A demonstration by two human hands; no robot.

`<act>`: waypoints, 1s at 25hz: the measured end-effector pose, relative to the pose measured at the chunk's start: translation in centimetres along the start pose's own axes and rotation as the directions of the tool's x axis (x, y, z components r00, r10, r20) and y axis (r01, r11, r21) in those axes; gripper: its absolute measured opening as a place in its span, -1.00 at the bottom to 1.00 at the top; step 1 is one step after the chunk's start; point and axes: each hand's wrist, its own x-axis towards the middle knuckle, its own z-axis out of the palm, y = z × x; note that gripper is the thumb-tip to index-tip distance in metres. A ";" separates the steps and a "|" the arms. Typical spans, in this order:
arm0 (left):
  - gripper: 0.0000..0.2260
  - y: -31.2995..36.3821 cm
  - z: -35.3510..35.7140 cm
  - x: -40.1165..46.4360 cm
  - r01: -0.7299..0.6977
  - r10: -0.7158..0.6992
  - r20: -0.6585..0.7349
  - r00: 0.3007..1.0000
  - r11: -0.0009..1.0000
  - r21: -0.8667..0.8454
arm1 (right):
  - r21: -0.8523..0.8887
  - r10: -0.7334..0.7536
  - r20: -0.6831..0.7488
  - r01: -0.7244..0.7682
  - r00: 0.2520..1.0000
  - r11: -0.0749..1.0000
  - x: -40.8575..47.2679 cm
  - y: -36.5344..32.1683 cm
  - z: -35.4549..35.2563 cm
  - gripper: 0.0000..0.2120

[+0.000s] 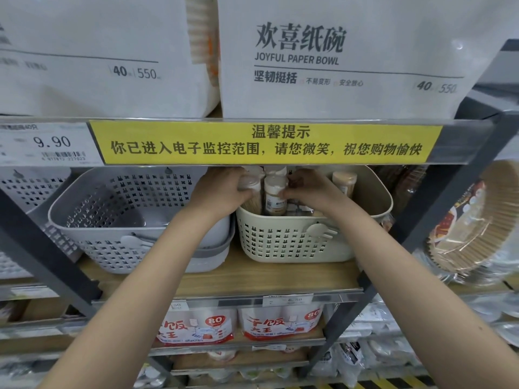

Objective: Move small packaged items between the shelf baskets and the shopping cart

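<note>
1. My left hand (224, 189) reaches up into the cream perforated plastic basket (295, 240) on the wooden shelf board (252, 279). Its fingers are curled around a clear plastic jar of toothpicks with a white cap (250, 183), held at the basket's left end.
2. My right hand (309, 189) is in the same basket, just right of the left one. Its fingers are bent and pinch at a second clear jar with a white cap and a pale label (275, 195), which stands upright between my two hands.
3. A third jar, tan-coloured with a clear lid (345, 181), stands upright further back on the right of the basket, apart from both hands. More white caps show behind the fingers, partly hidden by the shelf edge above.
4. Beside the cream basket, to the left, sits a grey perforated plastic basket (118, 220), tilted toward me. I cannot tell what, if anything, lies in it.
5. Above the hands a yellow notice strip with black Chinese characters (264, 143) runs along the upper shelf edge, with a white price label reading 9.90 (47, 143) at its left.
6. On the top shelf stand large white packs printed "JOYFUL PAPER BOWL" (337, 57).
7. Below, red and white packs marked 80 (238, 324) fill the lower shelf. At the far right lie brown paper trays in clear wrap (474, 220).
</note>
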 end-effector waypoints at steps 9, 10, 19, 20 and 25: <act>-0.62 0.9 -2.0 -8.6 -0.315 0.317 -0.136 0.939 0.948 0.036 | -0.369 -0.433 -0.253 0.327 0.865 0.870 -13.2 -3.3 -1.0 -0.68; -0.62 0.9 -1.8 -10.1 -0.359 0.364 -0.147 0.920 0.931 0.058 | -0.398 -0.471 -0.264 0.350 0.842 0.848 -15.1 -3.0 -0.6 -0.68; -0.65 4.2 8.0 -17.3 -0.518 0.542 0.171 0.823 0.839 -0.166 | -0.245 0.131 -0.412 -0.248 0.902 0.937 -31.2 7.5 5.4 -0.74; -0.68 4.5 9.4 -17.9 -0.526 0.555 0.225 0.800 0.831 -0.178 | -0.205 0.229 -0.425 -0.339 0.876 0.918 -33.2 8.2 6.0 -0.73; -0.63 6.5 14.8 -20.3 -0.475 0.559 0.521 0.645 0.828 -0.298 | 0.035 0.615 -0.435 -0.671 0.657 0.741 -42.0 10.4 8.8 -0.69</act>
